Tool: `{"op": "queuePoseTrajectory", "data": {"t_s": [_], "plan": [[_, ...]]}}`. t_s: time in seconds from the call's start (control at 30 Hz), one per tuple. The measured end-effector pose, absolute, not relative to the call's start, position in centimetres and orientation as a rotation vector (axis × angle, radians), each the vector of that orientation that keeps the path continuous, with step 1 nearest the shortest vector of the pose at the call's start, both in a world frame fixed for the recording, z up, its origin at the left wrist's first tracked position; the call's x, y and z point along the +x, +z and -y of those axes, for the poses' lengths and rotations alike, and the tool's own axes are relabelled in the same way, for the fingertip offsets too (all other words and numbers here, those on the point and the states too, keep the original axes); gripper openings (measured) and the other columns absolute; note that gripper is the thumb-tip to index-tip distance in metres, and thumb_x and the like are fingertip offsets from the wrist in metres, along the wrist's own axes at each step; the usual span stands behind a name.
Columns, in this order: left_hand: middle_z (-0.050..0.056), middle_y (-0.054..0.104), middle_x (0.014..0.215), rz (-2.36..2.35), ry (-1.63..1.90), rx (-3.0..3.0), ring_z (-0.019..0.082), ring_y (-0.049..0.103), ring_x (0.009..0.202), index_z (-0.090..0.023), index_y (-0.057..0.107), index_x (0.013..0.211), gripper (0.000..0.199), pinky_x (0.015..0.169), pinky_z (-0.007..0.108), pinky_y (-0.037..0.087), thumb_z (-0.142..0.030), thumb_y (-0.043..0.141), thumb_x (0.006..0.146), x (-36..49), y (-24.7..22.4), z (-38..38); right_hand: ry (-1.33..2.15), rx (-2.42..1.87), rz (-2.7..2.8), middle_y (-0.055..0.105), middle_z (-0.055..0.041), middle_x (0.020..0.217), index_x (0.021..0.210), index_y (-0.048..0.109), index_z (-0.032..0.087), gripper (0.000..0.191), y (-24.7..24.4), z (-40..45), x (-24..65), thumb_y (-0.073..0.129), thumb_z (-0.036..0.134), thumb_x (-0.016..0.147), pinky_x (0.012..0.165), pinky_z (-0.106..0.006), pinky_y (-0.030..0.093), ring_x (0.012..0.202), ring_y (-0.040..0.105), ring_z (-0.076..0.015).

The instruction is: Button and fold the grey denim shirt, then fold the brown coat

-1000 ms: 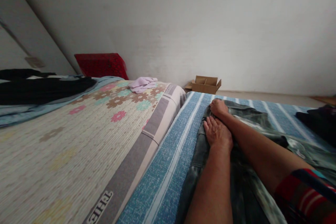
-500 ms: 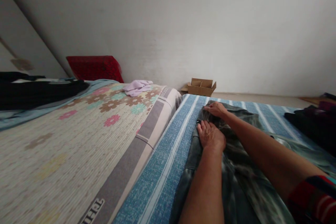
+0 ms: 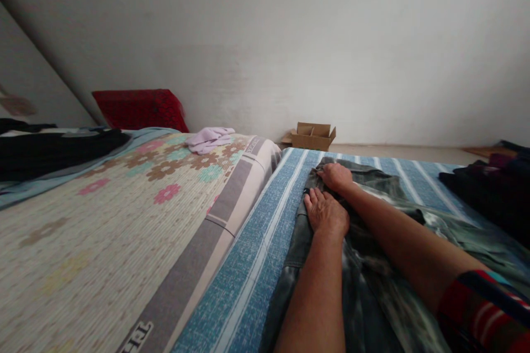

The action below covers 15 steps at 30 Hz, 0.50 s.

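A dark grey-green, mottled denim garment (image 3: 372, 276) lies spread on the blue striped bedding; whether it is trousers or a jacket I cannot tell. My left hand (image 3: 327, 212) rests flat on its left edge, palm down, fingers stretched out. Just beyond it, my right hand (image 3: 337, 176) has its fingers curled and closed on the cloth near the garment's far left corner. My right forearm, in a striped sleeve (image 3: 476, 303), crosses over the garment and covers part of it. A paler green stretch of cloth (image 3: 464, 231) shows beyond that forearm.
Dark folded clothes (image 3: 480, 187) lie at the right. The flower-patterned bed (image 3: 124, 242) adjoins on the left, bearing a lilac cloth (image 3: 210, 139) and black clothing (image 3: 53, 149). Behind are an open cardboard box (image 3: 311, 137), a red case-like object (image 3: 141, 108) and the wall.
The whole view has shifted slightly, so things appear a little further left. My right fingers look more curled on the cloth; my left hand stays flat on the garment.
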<state>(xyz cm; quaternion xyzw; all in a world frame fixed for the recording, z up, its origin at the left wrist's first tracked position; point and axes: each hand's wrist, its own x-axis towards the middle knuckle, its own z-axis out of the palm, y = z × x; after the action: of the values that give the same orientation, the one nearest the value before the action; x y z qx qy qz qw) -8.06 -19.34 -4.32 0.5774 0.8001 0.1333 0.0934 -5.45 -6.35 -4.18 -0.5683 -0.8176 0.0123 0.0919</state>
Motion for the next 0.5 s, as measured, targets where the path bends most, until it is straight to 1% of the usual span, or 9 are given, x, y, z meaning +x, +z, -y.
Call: {"op": "queuePoseTrajectory", "data": {"t_s": [0.17, 0.27, 0.33, 0.43, 0.5], "plan": [[0.018, 0.033, 0.148, -2.396, 0.425, 1.717, 0.026, 0.022, 0.14, -0.003, 0.045, 0.135, 0.054, 0.115, 0.042, 0.012, -0.025, 0.029, 0.088, -8.1, -4.6, 19.3, -0.01, -1.669, 2.453, 0.067, -0.0184, 0.105, 0.103, 0.067, 0.014, 0.041, -4.1, 6.6, -5.4, 0.042, 0.045, 0.093, 0.078, -0.035, 0.049, 0.099, 0.064, -0.0287], [0.018, 0.034, 0.148, -2.402, 0.422, 1.72, 0.026, 0.022, 0.14, -0.003, 0.045, 0.135, 0.054, 0.114, 0.043, 0.013, -0.027, 0.029, 0.089, -8.0, -4.5, 19.4, -0.038, -1.638, 2.472, 0.066, -0.0186, 0.105, 0.11, 0.062, 0.013, 0.039, -3.6, 6.9, -5.4, 0.041, 0.042, 0.094, 0.08, -0.036, 0.049, 0.101, 0.063, -0.0281], [0.017, 0.035, 0.147, -2.411, 0.411, 1.734, 0.027, 0.022, 0.14, -0.004, 0.045, 0.135, 0.054, 0.114, 0.043, 0.013, -0.027, 0.028, 0.09, -8.0, -4.5, 19.4, -0.057, -1.587, 2.503, 0.064, -0.018, 0.109, 0.114, 0.059, 0.014, 0.035, -3.2, 7.0, -5.8, 0.042, 0.036, 0.095, 0.085, -0.037, 0.047, 0.105, 0.061, -0.0268], [0.015, 0.037, 0.147, -2.432, 0.386, 1.764, 0.027, 0.023, 0.14, -0.006, 0.045, 0.135, 0.052, 0.114, 0.043, 0.014, -0.027, 0.026, 0.091, -8.2, -4.6, 19.2, -0.053, -1.506, 2.57, 0.06, -0.0125, 0.118, 0.116, 0.057, 0.015, 0.03, -2.4, 7.0, -7.1, 0.049, 0.033, 0.093, 0.09, -0.041, 0.046, 0.108, 0.057, -0.0235], [0.014, 0.036, 0.148, -2.429, 0.373, 1.788, 0.027, 0.024, 0.139, -0.008, 0.044, 0.137, 0.052, 0.114, 0.044, 0.016, -0.028, 0.027, 0.092, -8.4, -4.8, 19.1, -0.025, -1.51, 2.611, 0.057, -0.0093, 0.119, 0.118, 0.055, 0.016, 0.033, -2.2, 6.6, -8.4, 0.054, 0.035, 0.091, 0.088, -0.043, 0.048, 0.104, 0.057, -0.0219]]}}
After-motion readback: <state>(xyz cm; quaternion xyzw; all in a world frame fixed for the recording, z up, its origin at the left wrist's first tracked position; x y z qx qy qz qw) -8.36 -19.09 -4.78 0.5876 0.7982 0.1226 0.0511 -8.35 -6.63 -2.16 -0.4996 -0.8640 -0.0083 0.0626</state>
